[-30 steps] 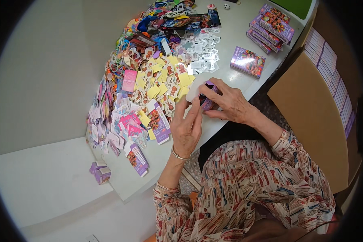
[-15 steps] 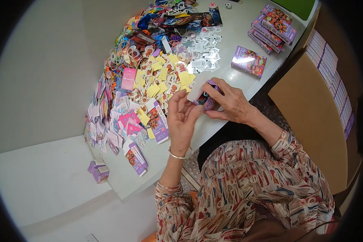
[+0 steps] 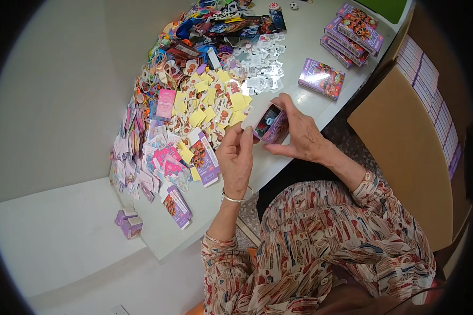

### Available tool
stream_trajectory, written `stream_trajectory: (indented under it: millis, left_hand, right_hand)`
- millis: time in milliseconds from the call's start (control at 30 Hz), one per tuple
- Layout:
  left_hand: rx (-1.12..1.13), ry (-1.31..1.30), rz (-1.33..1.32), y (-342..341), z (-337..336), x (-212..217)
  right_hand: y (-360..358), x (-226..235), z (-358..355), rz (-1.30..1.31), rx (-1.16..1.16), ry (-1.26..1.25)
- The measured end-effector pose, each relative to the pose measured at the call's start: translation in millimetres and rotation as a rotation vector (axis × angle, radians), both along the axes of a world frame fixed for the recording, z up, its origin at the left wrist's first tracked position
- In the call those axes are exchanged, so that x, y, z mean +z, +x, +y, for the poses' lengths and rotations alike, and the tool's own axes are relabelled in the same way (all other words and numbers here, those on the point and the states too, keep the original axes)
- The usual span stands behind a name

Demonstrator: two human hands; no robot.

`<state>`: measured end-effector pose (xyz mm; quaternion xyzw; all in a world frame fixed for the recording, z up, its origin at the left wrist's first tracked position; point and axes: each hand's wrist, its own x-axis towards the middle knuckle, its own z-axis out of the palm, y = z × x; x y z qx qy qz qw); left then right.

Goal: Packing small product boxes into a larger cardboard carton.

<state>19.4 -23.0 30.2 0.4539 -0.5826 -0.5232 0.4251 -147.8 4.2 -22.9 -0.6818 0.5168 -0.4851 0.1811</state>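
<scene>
Small box: a purple carton [image 3: 272,124] with its end flap open, held just above the worktop edge at the centre of the frame; dark and pale small items show inside its mouth.
Right hand: the right hand [image 3: 302,137] grasps the carton from the right side, fingers curled over its top and thumb beneath, so the hand is partly closed around it.
Left hand: the left hand [image 3: 236,157] stands just left of the carton, fingers loosely bent and upright, fingertips [image 3: 248,131] touching the open flap end; whether it pinches anything small cannot be told.
Bracelet: a thin metal bangle [image 3: 235,198] circles the left wrist.
Sleeves: both forearms wear a patterned red, cream and blue fabric [image 3: 320,247], filling the lower centre of the frame.
Worktop: a pale grey worktop [image 3: 299,105] runs from the lower left up to the upper right.
Yellow slips: a scatter of yellow paper squares [image 3: 207,107] lies just left of the hands.
Pink cards: pink and purple printed cards [image 3: 165,157] lie overlapping in the left centre.
Coloured heap: a pile of mixed bright packets and rings [image 3: 210,26] sits at the upper centre.
White tags: small white tags [image 3: 260,68] lie spread above the hands.
Single box: one flat purple box [image 3: 321,79] lies right of the tags, well apart from the hands.
Box stack: several like boxes [image 3: 355,29] are stacked at the upper right.
Cardboard case: a brown case [image 3: 404,152] stands at the right edge, rows of purple boxes showing in it.
Low shelf: two small purple cartons [image 3: 127,223] sit on a white ledge at the lower left.
</scene>
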Motion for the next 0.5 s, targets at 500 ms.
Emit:
stream_trajectory:
  millis: [500]
  left_hand:
    - [0.04,-0.851,-0.441,7.7,7.2,62.9]
  right_hand:
    - [8.7,29.6,-4.9,-0.004,-0.054,-0.238]
